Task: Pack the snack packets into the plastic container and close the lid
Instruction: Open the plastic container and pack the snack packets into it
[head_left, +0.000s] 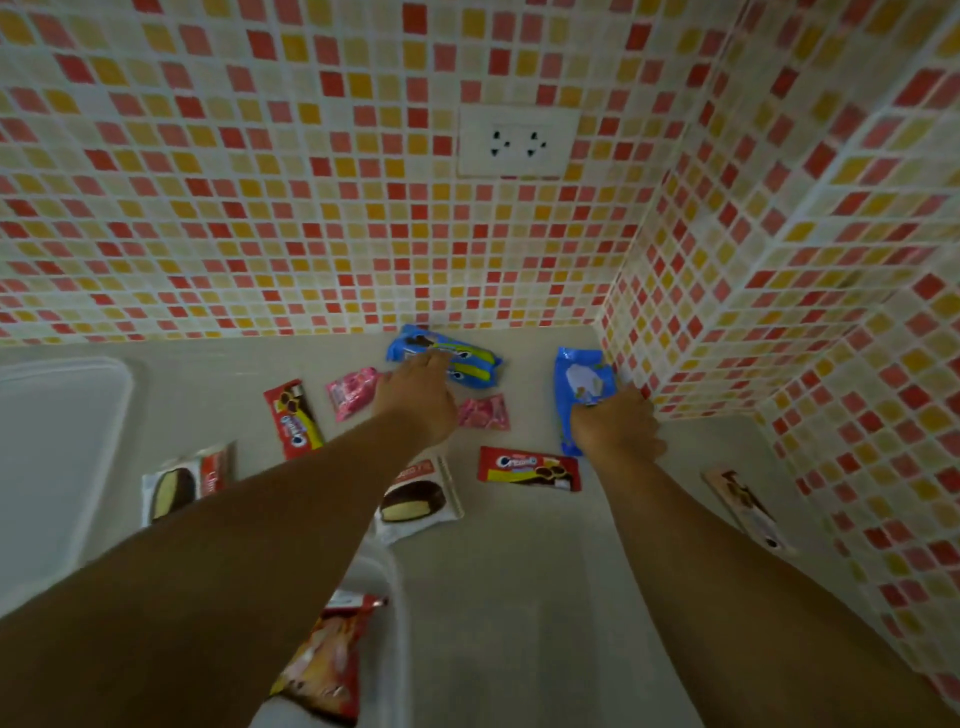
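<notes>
The lid lies flat on the desk at nine o'clock, stiff and light by the look of it, best taken by its rim. The container shows only as a pale rim at six o'clock under the left arm, with one red packet already inside; it should be rigid enough to lift by a wall. The rest of the packets are scattered across the desk from ten to two o'clock. The blue twin pack at twelve has the left hand laid on it, fingers curled over its near edge, though whether that grip has closed I cannot tell. The blue pouch at one o'clock, tight against the tiled wall, is pinched at its lower end by the right hand. Two cake packs, two red biscuit packs and two pink sweets lie loose around them. All are light, crinkly foil (slippery, likely crushable), so pinching a sealed end seems safest.
</notes>
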